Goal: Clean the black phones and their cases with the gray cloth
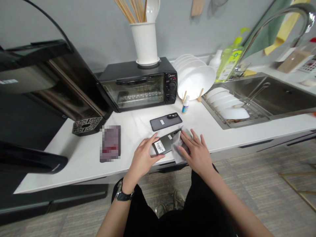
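A dark smartphone point(168, 142) lies back up near the counter's front edge, with a white barcode label at its left end. My left hand point(145, 153) grips that end between thumb and fingers. A thin grey cloth point(176, 149) covers the phone's right end. My right hand point(195, 149) presses the cloth onto the phone, thumb and fingers over it. Just behind lies a dark phone case point(158, 123) with camera cutouts and a small white sticker. A small spray bottle point(185, 105) with a white cap stands behind the case, to the right.
A black toaster oven point(140, 89) at the back carries a white utensil holder point(145, 42). White plates point(197, 82) stand in a rack beside the sink point(278, 95). To the left are a black appliance point(74, 82) and a pixelated flat object point(110, 144).
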`<move>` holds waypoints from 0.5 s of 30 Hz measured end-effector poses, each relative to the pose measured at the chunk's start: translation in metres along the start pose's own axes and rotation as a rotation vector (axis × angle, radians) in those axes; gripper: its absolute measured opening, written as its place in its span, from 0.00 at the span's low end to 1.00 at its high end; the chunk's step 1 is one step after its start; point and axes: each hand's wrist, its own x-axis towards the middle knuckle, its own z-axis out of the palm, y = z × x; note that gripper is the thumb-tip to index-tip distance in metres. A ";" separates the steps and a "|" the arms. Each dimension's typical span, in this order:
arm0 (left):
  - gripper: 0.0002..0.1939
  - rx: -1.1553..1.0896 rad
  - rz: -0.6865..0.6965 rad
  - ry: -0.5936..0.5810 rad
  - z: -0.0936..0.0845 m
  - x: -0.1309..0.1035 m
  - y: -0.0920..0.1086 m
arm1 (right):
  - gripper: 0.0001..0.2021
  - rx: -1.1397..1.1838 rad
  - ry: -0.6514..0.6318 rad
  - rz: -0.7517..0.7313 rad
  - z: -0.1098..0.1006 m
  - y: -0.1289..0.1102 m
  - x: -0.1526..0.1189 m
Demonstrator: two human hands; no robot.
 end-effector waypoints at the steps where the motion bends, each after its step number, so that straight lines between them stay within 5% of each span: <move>1: 0.49 0.002 0.000 -0.002 0.000 0.000 0.000 | 0.29 -0.003 0.011 0.015 0.002 -0.001 0.006; 6: 0.47 0.030 0.009 -0.004 0.002 -0.002 -0.001 | 0.31 0.072 -0.005 -0.019 0.019 -0.044 0.027; 10: 0.45 0.091 0.045 0.034 0.006 -0.005 -0.008 | 0.33 0.170 -0.045 -0.108 0.029 -0.090 0.019; 15: 0.50 0.090 0.033 0.002 0.002 -0.005 -0.006 | 0.29 0.206 -0.114 -0.168 0.015 -0.092 -0.012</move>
